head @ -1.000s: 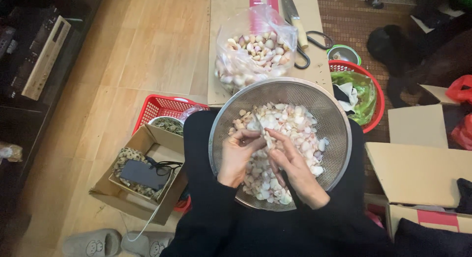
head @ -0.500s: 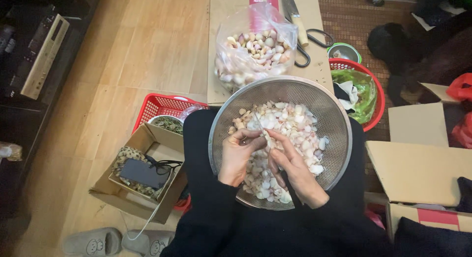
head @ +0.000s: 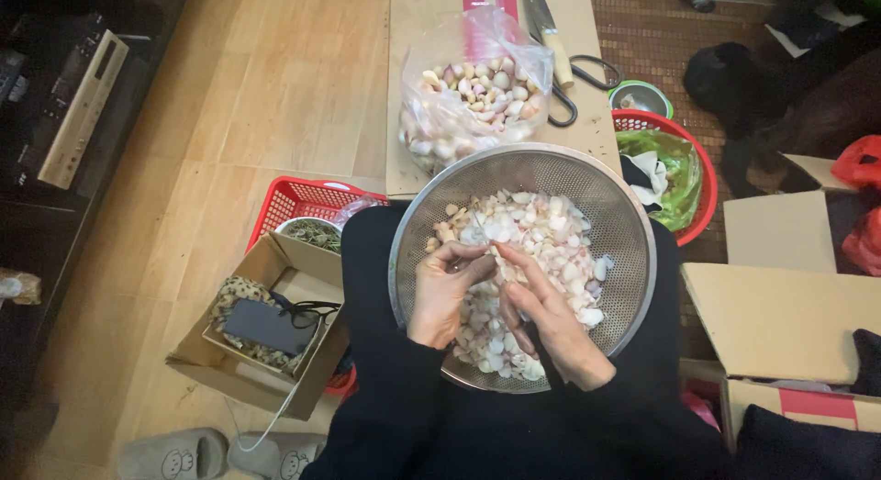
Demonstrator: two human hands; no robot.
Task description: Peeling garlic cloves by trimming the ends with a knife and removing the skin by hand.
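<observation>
Left hand (head: 447, 296): fingers pinched on a small pale garlic clove (head: 479, 248), held over the colander's middle so scraps fall inside.
Right hand (head: 551, 319): fingertips closed narrowly at the same clove; whether it holds a tool, I cannot tell.
Colander (head: 624, 214): one metal mesh bowl, resting on the lap, close under both hands; heaped with garlic cloves too many to count.
Bag (head: 473, 94): one clear plastic bag of cloves, open, on the wooden board (head: 404, 122) near its nearer edge, just beyond the colander.
Scissors (head: 574, 85): one pair, at the board's right edge.
Baskets: two red ones, one (head: 294, 205) left of the lap, one (head: 693, 159) right, holding a green bag.
Cardboard boxes: one (head: 266, 351) at the left.
</observation>
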